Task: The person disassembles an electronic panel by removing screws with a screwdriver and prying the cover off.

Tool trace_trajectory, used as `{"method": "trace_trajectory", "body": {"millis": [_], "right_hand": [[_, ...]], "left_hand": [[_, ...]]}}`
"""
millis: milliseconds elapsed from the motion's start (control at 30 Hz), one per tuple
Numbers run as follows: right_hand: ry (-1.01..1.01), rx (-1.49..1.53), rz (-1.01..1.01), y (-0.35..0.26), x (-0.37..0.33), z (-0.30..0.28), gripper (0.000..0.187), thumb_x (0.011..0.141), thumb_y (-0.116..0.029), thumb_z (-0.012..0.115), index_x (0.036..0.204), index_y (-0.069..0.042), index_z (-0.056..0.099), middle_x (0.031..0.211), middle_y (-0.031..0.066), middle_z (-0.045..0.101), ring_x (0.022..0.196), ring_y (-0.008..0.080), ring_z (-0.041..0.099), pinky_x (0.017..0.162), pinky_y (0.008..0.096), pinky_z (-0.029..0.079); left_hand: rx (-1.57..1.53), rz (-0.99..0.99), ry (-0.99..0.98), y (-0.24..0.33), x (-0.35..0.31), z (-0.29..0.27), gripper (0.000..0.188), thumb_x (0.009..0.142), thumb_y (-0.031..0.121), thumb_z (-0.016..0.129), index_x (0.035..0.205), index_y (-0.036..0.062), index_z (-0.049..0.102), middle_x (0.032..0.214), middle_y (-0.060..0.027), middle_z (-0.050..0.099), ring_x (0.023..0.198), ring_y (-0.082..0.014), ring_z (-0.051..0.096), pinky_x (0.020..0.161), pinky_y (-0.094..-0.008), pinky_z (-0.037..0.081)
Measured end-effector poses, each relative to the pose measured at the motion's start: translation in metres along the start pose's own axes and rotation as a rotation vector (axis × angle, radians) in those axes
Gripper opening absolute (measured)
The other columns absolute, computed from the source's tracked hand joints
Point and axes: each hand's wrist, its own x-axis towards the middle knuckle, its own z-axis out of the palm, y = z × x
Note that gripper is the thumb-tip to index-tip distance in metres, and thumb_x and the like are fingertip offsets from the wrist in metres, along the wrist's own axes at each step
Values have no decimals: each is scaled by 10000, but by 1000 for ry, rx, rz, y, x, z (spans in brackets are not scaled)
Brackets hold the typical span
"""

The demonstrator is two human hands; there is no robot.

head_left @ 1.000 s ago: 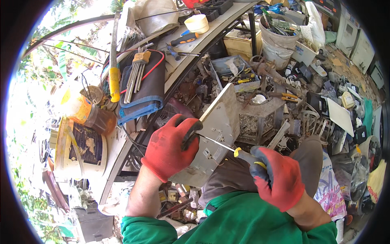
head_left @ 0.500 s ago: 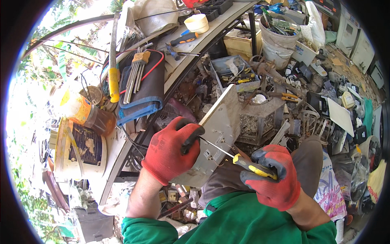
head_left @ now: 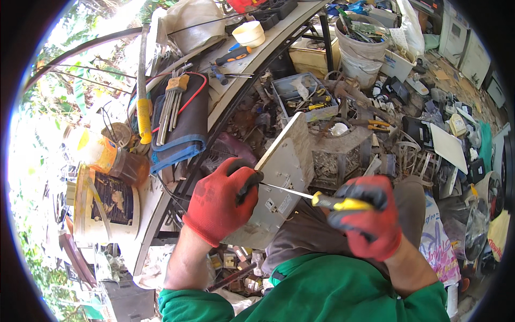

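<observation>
My right hand, in a red glove with dark fingertips, is wrapped round the yellow and black handle of a screwdriver. Its thin metal shaft points left, and the tip ends at the fingers of my left hand. That hand, gloved the same way, is pinched closed at the tip; whatever small thing it may hold is hidden by the fingers. Below and behind the shaft, a flat greyish panel with small fittings on its face leans upright by my legs.
On the workbench to the left lie a yellow-handled tool, metal rods on a dark cloth and a cream cup. A tool tray, a bucket and scattered scrap cover the floor beyond.
My right hand has turned and lifted a little, swinging the screwdriver handle upward so the shaft lies flatter. My left hand stays closed at the tip. The view has shifted slightly.
</observation>
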Motion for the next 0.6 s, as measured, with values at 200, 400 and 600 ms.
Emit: {"method": "trace_trajectory", "body": {"millis": [200,400,600], "right_hand": [[460,1189,582,105,-15,-9,405,970,-44,615,1367,-85,547,1101,113,691,966,270,699,872,424,577],[569,1220,876,172,-57,62,386,1014,-62,583,1392,-125,547,1228,119,638,1035,283,702,956,448,565],[176,433,759,176,-66,91,561,968,-197,696,1493,-115,516,1335,177,589,1313,325,557,1110,396,443]], "left_hand": [[86,24,-10,5,2,0,195,839,60,735,1031,78,702,1085,-108,690,902,-359,717,778,-424,583],[221,-4,13,9,-4,7,215,867,59,716,1073,83,655,1124,-117,681,887,-370,713,764,-431,581],[272,18,34,16,-17,12,248,882,143,744,1083,92,609,1141,-115,655,829,-360,715,682,-441,579]]}}
